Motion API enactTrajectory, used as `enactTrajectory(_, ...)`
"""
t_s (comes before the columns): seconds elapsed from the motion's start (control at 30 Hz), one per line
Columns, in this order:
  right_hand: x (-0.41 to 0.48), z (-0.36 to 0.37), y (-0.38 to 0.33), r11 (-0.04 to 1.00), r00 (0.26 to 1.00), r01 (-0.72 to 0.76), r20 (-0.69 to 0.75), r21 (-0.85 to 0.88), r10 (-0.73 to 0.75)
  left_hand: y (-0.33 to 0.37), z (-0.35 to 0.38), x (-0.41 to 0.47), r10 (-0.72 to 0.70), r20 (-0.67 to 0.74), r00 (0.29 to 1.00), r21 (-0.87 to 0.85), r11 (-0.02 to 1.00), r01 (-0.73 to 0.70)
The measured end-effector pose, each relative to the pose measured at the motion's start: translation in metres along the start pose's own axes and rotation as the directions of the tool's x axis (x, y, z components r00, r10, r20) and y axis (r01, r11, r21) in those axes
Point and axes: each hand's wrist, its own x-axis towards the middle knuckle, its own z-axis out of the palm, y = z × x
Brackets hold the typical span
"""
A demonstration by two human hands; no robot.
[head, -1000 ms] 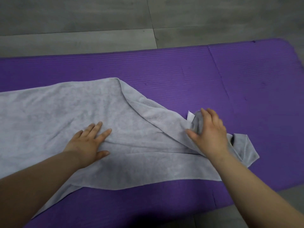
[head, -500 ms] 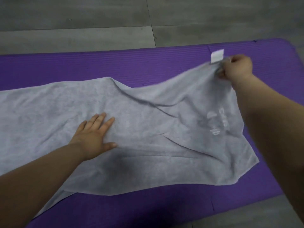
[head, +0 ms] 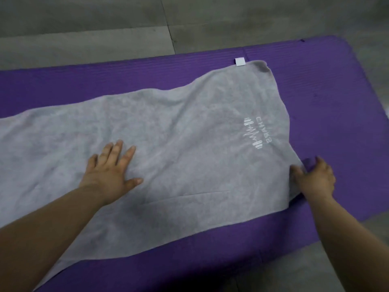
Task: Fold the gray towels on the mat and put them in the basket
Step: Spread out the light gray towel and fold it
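Left hand [head: 111, 171] presses down flat, fingers spread; right hand [head: 313, 178] curls round an edge at the right. Gray tiled floor [head: 84, 28] carries a purple mat [head: 336, 102], on it the gray towel [head: 189, 133] both hands touch, spread lengthwise, bearing a white logo [head: 255, 133] and a small corner tag [head: 240, 61]

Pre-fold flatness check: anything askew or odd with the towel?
The towel lies skewed on the mat: its far right corner, by the tag, juts farther back than the rest, and the near right corner is bunched at the right hand. No damage.
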Motion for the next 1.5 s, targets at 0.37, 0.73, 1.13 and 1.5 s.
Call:
enactTrajectory(0.37, 0.033, -0.008, 0.053, 0.937, 0.977, -0.212, 0.068, 0.277, 0.201, 0.023, 0.002, 0.006, 0.058, -0.038, 0.998, 0.038, 0.998, -0.057)
enactTrajectory(0.73, -0.009, -0.001, 0.004, 0.996, 0.982, 0.064, -0.173, -0.059, -0.073, 0.028, 0.008, 0.000, 0.065, -0.104, 0.993, 0.007, 0.998, -0.064)
enactTrajectory(1.13, -0.042, 0.067, -0.105, 0.765, 0.766, 0.604, 0.426, -0.223, -0.482, 0.030, -0.058, 0.077, 0.061, -0.320, 0.945, -0.244, 0.959, -0.145)
enactTrajectory(1.5, -0.035, 0.066, -0.123, 0.727, 0.775, 0.587, 0.504, -0.355, -0.380, 0.019, -0.087, 0.118, -0.039, -0.208, 0.977, -0.063, 0.998, 0.026)
